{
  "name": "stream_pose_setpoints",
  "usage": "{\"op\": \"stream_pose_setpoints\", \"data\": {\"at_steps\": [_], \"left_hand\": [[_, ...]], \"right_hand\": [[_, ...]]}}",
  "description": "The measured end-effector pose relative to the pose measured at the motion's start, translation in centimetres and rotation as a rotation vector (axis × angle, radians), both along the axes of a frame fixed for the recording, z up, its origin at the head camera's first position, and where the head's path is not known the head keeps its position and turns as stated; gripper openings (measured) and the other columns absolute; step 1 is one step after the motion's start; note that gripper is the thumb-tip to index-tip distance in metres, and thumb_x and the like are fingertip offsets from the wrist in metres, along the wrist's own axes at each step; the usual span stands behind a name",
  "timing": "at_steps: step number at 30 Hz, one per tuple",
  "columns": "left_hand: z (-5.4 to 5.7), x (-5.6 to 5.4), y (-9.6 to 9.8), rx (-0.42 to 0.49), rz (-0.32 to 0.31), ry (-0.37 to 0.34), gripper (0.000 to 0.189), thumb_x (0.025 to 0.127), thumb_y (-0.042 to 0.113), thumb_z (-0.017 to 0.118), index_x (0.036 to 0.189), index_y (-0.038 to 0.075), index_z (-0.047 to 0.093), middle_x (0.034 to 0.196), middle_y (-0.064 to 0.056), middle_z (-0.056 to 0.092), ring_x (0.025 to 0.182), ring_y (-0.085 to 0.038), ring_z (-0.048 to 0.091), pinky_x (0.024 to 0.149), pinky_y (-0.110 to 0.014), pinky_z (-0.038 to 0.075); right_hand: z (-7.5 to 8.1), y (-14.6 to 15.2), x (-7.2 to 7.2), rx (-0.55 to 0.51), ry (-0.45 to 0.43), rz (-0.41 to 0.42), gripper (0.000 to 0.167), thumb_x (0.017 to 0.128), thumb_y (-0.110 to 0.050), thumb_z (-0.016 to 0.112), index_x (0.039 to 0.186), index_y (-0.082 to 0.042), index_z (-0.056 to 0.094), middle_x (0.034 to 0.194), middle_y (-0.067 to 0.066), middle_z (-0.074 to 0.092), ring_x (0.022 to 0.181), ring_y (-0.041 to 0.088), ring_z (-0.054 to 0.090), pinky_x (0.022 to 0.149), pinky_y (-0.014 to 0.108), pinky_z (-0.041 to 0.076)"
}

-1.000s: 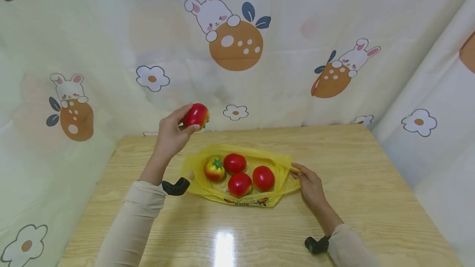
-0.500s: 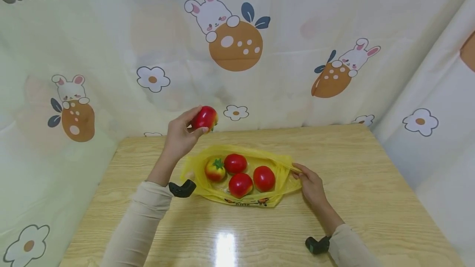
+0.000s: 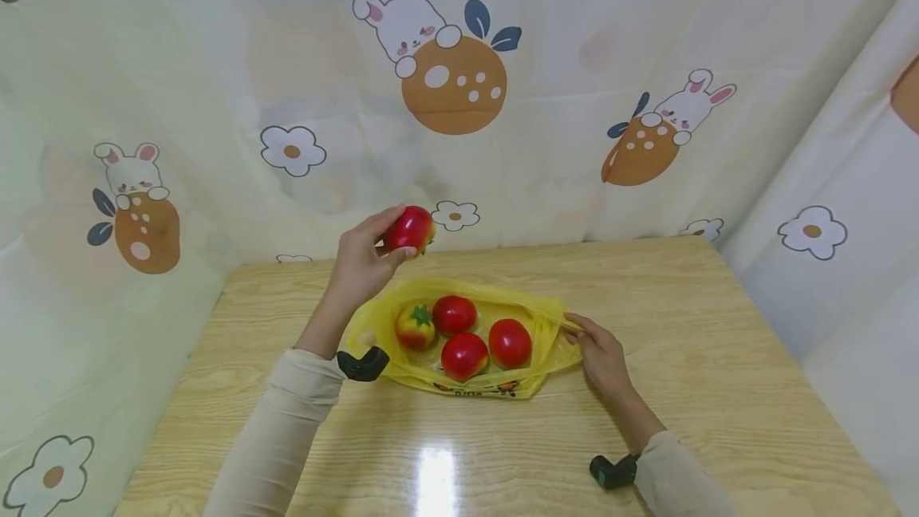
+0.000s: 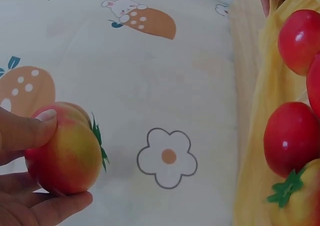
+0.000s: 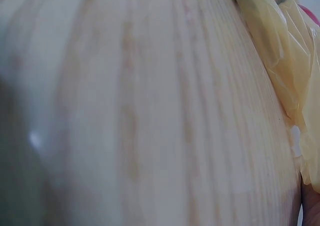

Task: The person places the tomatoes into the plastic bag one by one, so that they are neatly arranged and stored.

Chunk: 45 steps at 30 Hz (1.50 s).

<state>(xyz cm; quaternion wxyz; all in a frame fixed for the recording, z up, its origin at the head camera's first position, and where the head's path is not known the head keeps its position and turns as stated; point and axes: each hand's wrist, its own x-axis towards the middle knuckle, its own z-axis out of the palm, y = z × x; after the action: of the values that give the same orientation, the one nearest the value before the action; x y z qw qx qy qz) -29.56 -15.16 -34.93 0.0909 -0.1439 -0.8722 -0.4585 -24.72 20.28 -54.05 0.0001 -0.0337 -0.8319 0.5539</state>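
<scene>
My left hand [image 3: 362,262] grips a red tomato [image 3: 411,230] with a yellow-green base and green leaves, held up behind and above a yellow plastic bag [image 3: 549,341]. In the left wrist view thumb and fingers wrap this tomato [image 4: 67,156] from the side. The bag lies open on the table, with several tomatoes inside; one tomato [image 3: 415,329] shows its green leaf top, another tomato [image 3: 510,344] lies at the right. My right hand [image 3: 603,357] pinches the bag's right edge. Only a bit of that hand shows in the right wrist view, beside the bag [image 5: 285,50].
The wooden table [image 3: 689,357] extends around the bag on all sides. Behind it and at both sides hangs a pale curtain [image 3: 560,142] printed with rabbits and flowers. A dark wrist device [image 3: 363,364] sits on the left wrist, another dark device [image 3: 613,472] on the right.
My left hand has moved to the right with the tomato, closer to above the bag. The right hand and the tomatoes in the bag have stayed in place.
</scene>
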Motion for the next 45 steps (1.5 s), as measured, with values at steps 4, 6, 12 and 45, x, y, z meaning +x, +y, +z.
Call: {"op": "stream_pose_setpoints", "data": {"at_steps": [4,6,12,45], "left_hand": [[0.1,0.2,0.2,0.001,-0.018,-0.004,0.061,0.085,0.000,0.073,0.141,0.005,0.052,0.141,-0.014,0.054,0.120,-0.033,0.057,0.091,-0.042,0.056],[0.0,0.3,0.3,-0.006,-0.023,-0.007,0.061,0.085,0.001,0.074,0.141,0.006,0.052,0.141,-0.013,0.055,0.120,-0.033,0.057,0.091,-0.041,0.056],[-0.5,0.7,0.6,-0.036,-0.047,-0.016,0.061,0.085,0.002,0.074,0.141,0.006,0.052,0.142,-0.014,0.054,0.122,-0.035,0.056,0.091,-0.042,0.056],[-8.5,2.9,2.6,-0.124,-0.138,-0.135,0.056,0.082,0.005,0.077,0.135,0.004,0.059,0.136,-0.018,0.058,0.119,-0.035,0.060,0.093,-0.045,0.055]], "right_hand": [[0.1,0.0,0.0,0.009,0.001,0.000,0.042,0.102,0.001,0.034,0.139,-0.002,0.053,0.126,0.022,0.064,0.117,0.034,0.062,0.093,0.007,0.038],[0.1,0.0,0.0,0.013,-0.002,-0.001,0.042,0.102,0.001,0.034,0.139,-0.002,0.053,0.126,0.022,0.064,0.117,0.034,0.062,0.094,0.009,0.039],[0.3,0.0,0.0,0.016,-0.007,-0.006,0.041,0.102,0.002,0.034,0.139,-0.001,0.053,0.127,0.022,0.063,0.116,0.034,0.063,0.092,0.007,0.038],[-0.1,-0.1,-0.1,0.007,-0.001,0.001,0.041,0.102,0.001,0.034,0.139,-0.001,0.052,0.128,0.023,0.063,0.117,0.035,0.062,0.089,0.003,0.036]]}}
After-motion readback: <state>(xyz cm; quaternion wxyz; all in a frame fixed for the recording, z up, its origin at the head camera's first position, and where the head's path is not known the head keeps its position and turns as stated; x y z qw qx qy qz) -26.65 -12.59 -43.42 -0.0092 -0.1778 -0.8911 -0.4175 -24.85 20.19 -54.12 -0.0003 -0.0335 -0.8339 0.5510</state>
